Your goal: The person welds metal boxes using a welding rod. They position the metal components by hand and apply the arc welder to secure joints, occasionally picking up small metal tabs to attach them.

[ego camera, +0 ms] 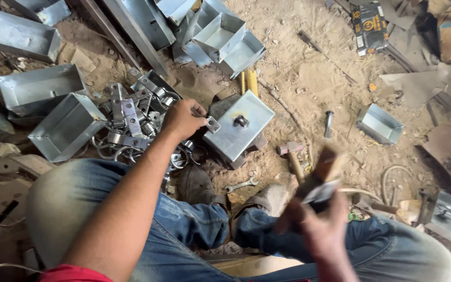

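The left hand (182,119) pinches a small bracket (213,125) against the metal box (238,131), steadying it, while the right hand (317,230) grips a raised, blurred hammer (319,177).

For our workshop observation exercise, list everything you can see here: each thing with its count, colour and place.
open sheet-metal trays: several, grey, left and top
flat metal box with a bolt: one, grey, centre
heap of metal brackets and rings: many, silvery, left of centre
wooden-handled hammer: one, on sand
open-ended spanner: one, by the shoes
left hand: grip on a small square metal plate
right hand: blurred, holding a wooden-handled tool
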